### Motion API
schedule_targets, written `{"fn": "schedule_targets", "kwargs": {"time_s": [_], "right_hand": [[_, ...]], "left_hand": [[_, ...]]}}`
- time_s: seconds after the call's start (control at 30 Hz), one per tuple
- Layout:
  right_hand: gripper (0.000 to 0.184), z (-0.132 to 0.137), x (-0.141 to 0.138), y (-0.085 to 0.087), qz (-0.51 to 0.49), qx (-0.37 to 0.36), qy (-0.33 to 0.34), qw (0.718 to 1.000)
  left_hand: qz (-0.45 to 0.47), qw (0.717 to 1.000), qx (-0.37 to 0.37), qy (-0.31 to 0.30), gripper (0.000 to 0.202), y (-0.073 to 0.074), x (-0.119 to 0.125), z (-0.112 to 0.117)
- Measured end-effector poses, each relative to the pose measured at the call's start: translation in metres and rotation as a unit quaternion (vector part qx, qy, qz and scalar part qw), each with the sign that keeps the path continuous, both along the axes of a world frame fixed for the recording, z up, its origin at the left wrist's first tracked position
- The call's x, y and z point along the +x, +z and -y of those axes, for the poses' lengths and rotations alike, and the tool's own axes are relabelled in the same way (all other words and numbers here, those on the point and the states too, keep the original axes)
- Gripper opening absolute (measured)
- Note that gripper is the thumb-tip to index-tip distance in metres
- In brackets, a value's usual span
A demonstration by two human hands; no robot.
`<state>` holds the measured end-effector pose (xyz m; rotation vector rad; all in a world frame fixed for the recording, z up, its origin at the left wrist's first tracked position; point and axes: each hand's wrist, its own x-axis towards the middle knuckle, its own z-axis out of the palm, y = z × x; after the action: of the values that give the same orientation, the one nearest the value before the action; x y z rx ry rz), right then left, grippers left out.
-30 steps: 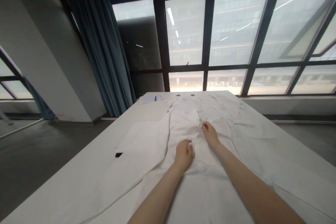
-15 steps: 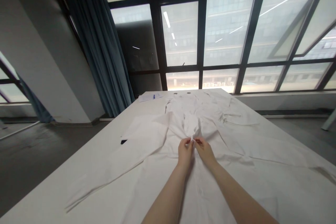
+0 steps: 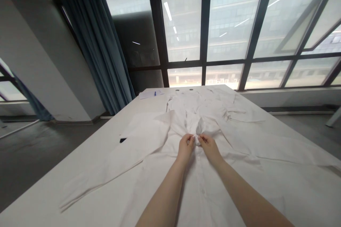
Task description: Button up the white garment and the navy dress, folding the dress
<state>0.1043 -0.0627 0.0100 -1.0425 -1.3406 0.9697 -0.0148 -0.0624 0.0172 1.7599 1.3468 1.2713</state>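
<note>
Drawn closer, left hand (image 3: 185, 148), right hand (image 3: 210, 149), pinching creased white shirt (image 3: 234, 152)

Pinched cloth (image 3: 197, 140) hidden by both hands (image 3: 185, 148) (image 3: 210, 148)

Plain white shirt (image 3: 202, 198) on white table (image 3: 87, 145); small black item (image 3: 123, 140) on its left, blue pen (image 3: 155, 93) at far end, dull blue curtain (image 3: 93, 42) beyond.

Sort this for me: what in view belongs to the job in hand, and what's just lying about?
Job in hand:
left hand
right hand
white button-front shirt, pinched by both hands

Just lying about:
papers
blue pen
small black object
</note>
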Motion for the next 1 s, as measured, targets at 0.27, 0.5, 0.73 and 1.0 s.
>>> {"fn": "schedule_targets", "kwargs": {"time_s": [0.27, 0.5, 0.73, 1.0], "right_hand": [[0.038, 0.002, -0.001, -0.001, -0.104, -0.085, 0.031, 0.990], [0.038, 0.007, 0.000, 0.005, -0.071, -0.100, 0.029, 0.992], [0.035, 0.008, 0.000, 0.007, -0.061, -0.093, 0.001, 0.994], [0.025, 0.011, 0.007, 0.010, 0.040, -0.015, -0.005, 0.999]], "left_hand": [[-0.052, 0.997, 0.065, -0.006, 0.025, 0.006, -0.002, 0.007], [-0.172, 0.981, 0.091, 0.000, 0.018, 0.018, -0.002, 0.016], [-0.223, 0.968, 0.111, 0.021, 0.024, 0.022, 0.001, 0.022], [-0.238, 0.959, 0.152, 0.023, 0.021, 0.021, -0.005, 0.019]]}}
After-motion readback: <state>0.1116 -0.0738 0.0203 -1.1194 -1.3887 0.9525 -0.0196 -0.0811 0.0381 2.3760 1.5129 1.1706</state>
